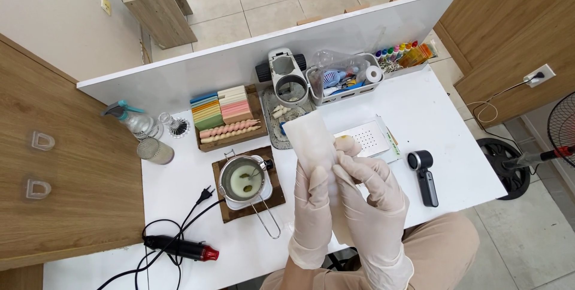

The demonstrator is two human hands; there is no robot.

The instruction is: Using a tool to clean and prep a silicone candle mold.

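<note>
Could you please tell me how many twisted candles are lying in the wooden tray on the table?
2: a pink twisted candle and a cream twisted candle just in front of it, along the wooden tray's near edge. Others may be hidden.

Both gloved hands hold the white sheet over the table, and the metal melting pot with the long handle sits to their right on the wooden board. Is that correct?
Not quite. In the head view the melting pot on the wooden board sits to the left of the left hand and right hand, not the right. Both gloved hands do hold the white sheet over the table.

Both gloved hands (344,197) raised, fingers pinching.
</note>
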